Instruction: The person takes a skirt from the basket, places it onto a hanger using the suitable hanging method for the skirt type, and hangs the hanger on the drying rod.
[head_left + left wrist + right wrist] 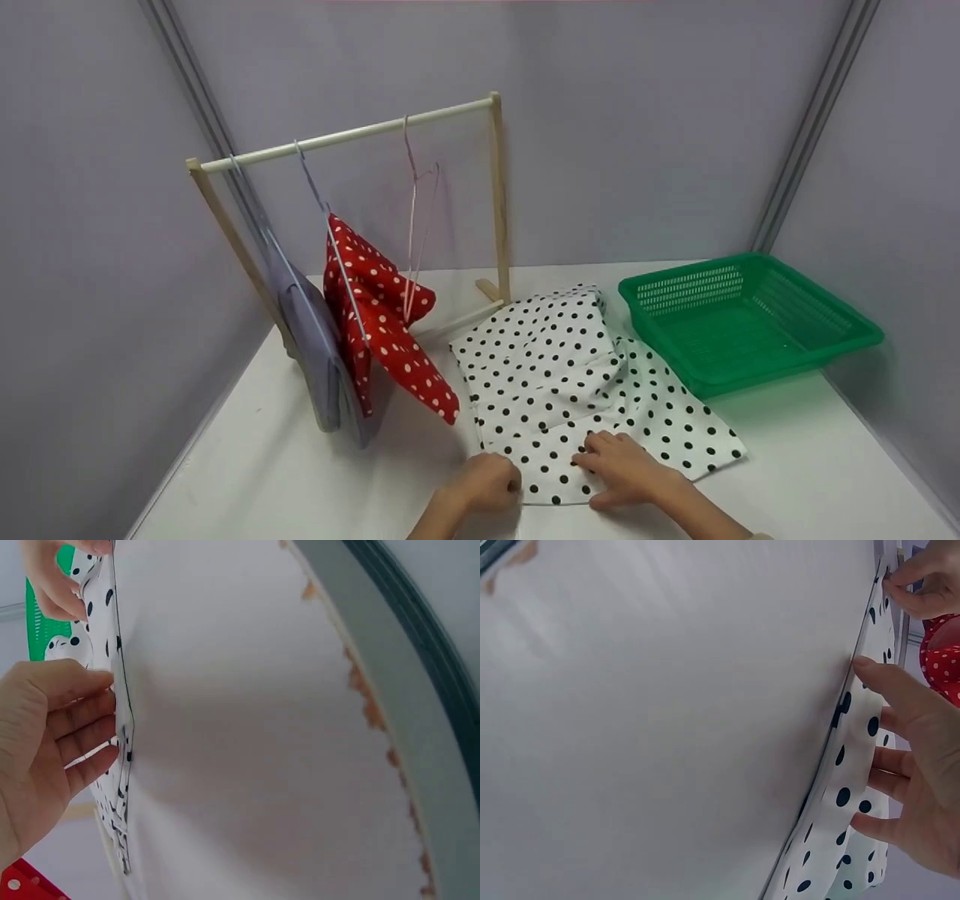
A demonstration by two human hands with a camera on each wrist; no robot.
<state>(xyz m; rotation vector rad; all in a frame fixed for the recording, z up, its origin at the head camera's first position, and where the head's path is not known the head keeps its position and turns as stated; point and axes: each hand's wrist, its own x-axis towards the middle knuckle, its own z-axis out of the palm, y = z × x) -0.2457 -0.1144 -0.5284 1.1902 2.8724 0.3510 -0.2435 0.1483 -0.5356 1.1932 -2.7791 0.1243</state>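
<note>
A white garment with black polka dots (555, 360) lies rumpled on the table, its near hem toward me. At the hem's left corner my left hand (491, 480) has curled fingers; in the left wrist view that hand's thumb and fingertips (105, 680) are at the cloth's edge. The right wrist view shows the left hand (926, 577) pinching the edge. My right hand (622, 469) rests on the garment near the hem, fingers spread. Seen from the right wrist, its thumb lies along the hem and its fingers touch the dotted cloth (843, 796).
On the left stands a wooden rack (345, 135). From it hang a grey garment (311, 345), a red white-dotted garment (382, 315) and a pink hanger (411, 225). A green plastic basket (795, 367) stands at the right, beside the dotted garment.
</note>
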